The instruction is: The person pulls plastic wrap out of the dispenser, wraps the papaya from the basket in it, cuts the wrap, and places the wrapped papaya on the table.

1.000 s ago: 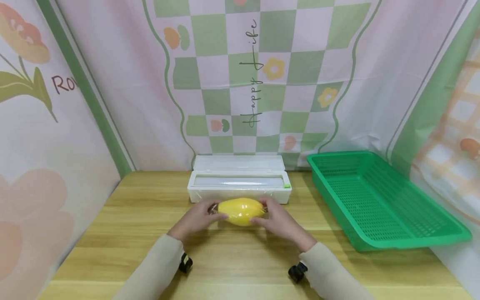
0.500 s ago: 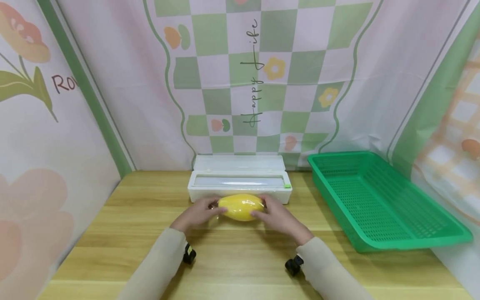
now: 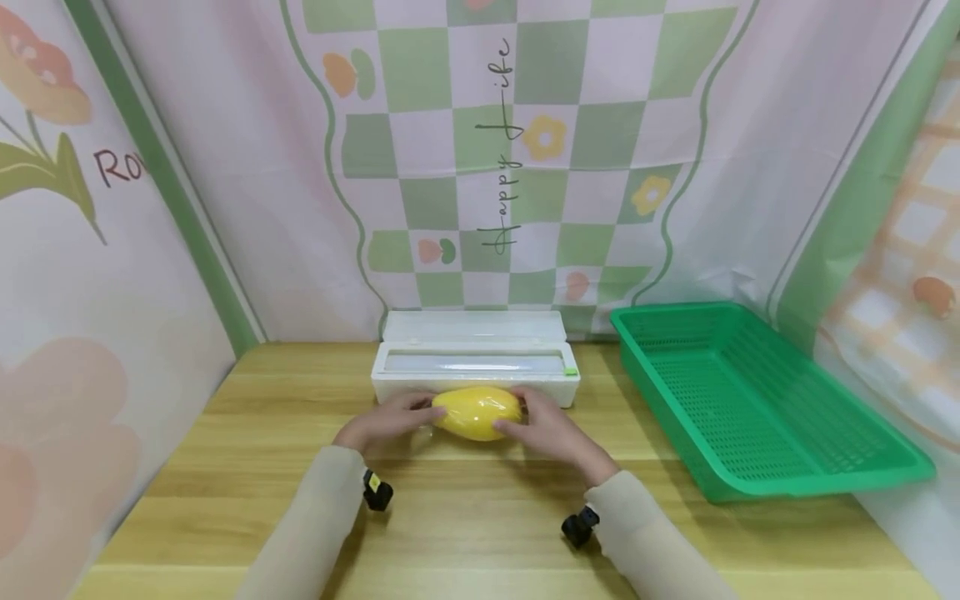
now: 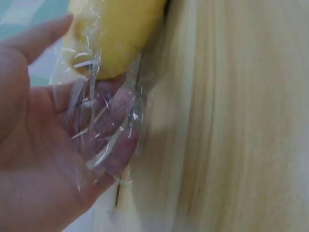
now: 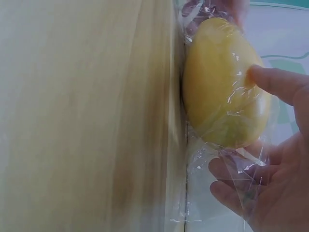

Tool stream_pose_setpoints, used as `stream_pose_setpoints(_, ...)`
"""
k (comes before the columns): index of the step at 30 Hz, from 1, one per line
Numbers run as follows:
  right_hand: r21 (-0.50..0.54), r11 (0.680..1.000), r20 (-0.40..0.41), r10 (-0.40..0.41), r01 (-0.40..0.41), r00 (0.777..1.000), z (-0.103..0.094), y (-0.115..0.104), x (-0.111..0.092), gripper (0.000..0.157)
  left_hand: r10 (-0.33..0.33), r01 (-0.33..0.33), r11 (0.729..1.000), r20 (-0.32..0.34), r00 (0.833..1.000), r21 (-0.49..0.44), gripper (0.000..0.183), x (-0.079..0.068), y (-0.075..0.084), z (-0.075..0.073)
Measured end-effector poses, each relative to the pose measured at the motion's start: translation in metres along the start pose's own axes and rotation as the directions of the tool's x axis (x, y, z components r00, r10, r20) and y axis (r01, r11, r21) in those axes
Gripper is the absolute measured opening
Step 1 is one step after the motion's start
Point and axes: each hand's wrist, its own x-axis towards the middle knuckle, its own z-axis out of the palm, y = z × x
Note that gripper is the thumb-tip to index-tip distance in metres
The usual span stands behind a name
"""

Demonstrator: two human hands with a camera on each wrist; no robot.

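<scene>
Head view alone, green basket (image 3: 817,486), left wrist, film (image 4: 91,104) across left hand (image 4: 46,140)

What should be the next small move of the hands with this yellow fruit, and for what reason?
Probably the left hand should fold the loose film at its end under the yellow fruit: the film there hangs crumpled past the fruit, with fingers visible through it, and the right hand, its thumb on the fruit, could steady it.
</scene>
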Motion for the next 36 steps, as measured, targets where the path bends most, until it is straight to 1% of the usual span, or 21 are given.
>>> stream_pose_setpoints(3, 0.007, 1.0, -0.01, 0.01, -0.01, 1.0, 0.002, 0.0, 0.0, 0.058, -0.073, 0.073, 0.997, -0.017, 0.997, -0.005, 0.067, -0.002, 0.002, -0.004)
stream_pose_setpoints(5, 0.011, 1.0, -0.019, 0.021, -0.021, 1.0, 0.002, 0.0, 0.0, 0.06, -0.095, 0.095, 0.995, -0.037, 0.995, 0.004, 0.07, -0.004, 0.005, -0.005)
stream_pose_setpoints(7, 0.017, 0.999, -0.025, 0.028, -0.027, 0.999, 0.003, 0.0, 0.0, 0.061, -0.073, 0.075, 0.997, -0.057, 0.996, 0.032, 0.067, -0.005, 0.006, -0.006)
stream_pose_setpoints(9, 0.02, 0.999, -0.032, 0.031, -0.03, 0.999, 0.004, 0.0, 0.0, 0.061, -0.039, 0.046, 0.996, -0.1, 0.994, 0.076, 0.061, -0.007, 0.012, -0.006)
stream_pose_setpoints(11, 0.021, 0.999, -0.037, 0.034, -0.033, 0.999, 0.004, 0.0, 0.0, 0.062, 0.013, 0.011, 0.99, -0.165, 0.986, 0.144, 0.053, -0.008, 0.018, -0.005)
stream_pose_setpoints(12, 0.021, 0.999, -0.039, 0.033, -0.032, 0.999, 0.005, 0.0, 0.0, 0.062, 0.046, -0.008, 0.982, -0.2, 0.979, 0.187, 0.048, -0.008, 0.022, -0.004)
stream_pose_setpoints(13, 0.021, 0.999, -0.041, 0.032, -0.031, 0.999, 0.005, 0.0, -0.001, 0.063, 0.075, -0.02, 0.973, -0.233, 0.97, 0.232, 0.046, -0.009, 0.026, -0.002)
stream_pose_setpoints(15, 0.02, 0.999, -0.045, 0.028, -0.027, 0.999, 0.005, 0.0, -0.001, 0.063, 0.152, -0.055, 0.941, -0.272, 0.95, 0.335, 0.043, -0.008, 0.032, 0.003)
stream_pose_setpoints(17, 0.024, 0.999, -0.046, 0.023, -0.022, 0.999, 0.006, 0.0, -0.001, 0.063, 0.238, -0.101, 0.895, -0.274, 0.932, 0.434, 0.046, -0.006, 0.036, 0.009)
stream_pose_setpoints(19, 0.034, 0.999, -0.043, 0.02, -0.018, 0.999, 0.006, 0.0, -0.001, 0.062, 0.298, -0.135, 0.854, -0.26, 0.918, 0.503, 0.052, -0.003, 0.036, 0.016)
stream_pose_setpoints(20, 0.04, 0.999, -0.041, 0.018, -0.016, 0.999, 0.006, 0.0, -0.001, 0.061, 0.317, -0.146, 0.839, -0.253, 0.914, 0.524, 0.054, -0.002, 0.036, 0.019)
stream_pose_setpoints(21, 0.045, 0.999, -0.04, 0.019, -0.017, 0.999, 0.006, 0.0, -0.002, 0.061, 0.33, -0.153, 0.831, -0.253, 0.909, 0.534, 0.055, -0.001, 0.035, 0.022)
stream_pose_setpoints(23, 0.053, 0.998, -0.039, 0.019, -0.017, 0.999, 0.006, 0.001, -0.002, 0.063, 0.338, -0.156, 0.829, -0.259, 0.905, 0.537, 0.056, 0.001, 0.033, 0.027)
stream_pose_setpoints(26, 0.051, 0.998, -0.045, 0.032, -0.03, 0.998, 0.005, 0.001, -0.005, 0.067, 0.33, -0.143, 0.833, -0.273, 0.904, 0.534, 0.055, 0.003, 0.031, 0.031)
stream_pose_setpoints(29, 0.018, 0.998, -0.072, 0.064, -0.063, 0.995, 0.001, 0.0, -0.009, 0.069, 0.326, -0.137, 0.838, -0.283, 0.902, 0.528, 0.056, 0.004, 0.03, 0.033)
stream_pose_setpoints(31, -0.01, 0.997, -0.106, 0.081, -0.082, 0.991, -0.002, 0.0, -0.011, 0.066, 0.319, -0.133, 0.843, -0.284, 0.904, 0.521, 0.056, 0.004, 0.03, 0.034)
stream_pose_setpoints(33, -0.034, 0.996, -0.153, 0.081, -0.087, 0.985, -0.006, 0.001, -0.012, 0.059, 0.31, -0.131, 0.851, -0.286, 0.907, 0.508, 0.056, 0.004, 0.031, 0.035)
stream_pose_setpoints(36, -0.069, 0.996, -0.246, 0.033, -0.051, 0.969, -0.013, 0.006, -0.009, 0.047, 0.286, -0.113, 0.862, -0.289, 0.914, 0.495, 0.057, 0.002, 0.032, 0.035)
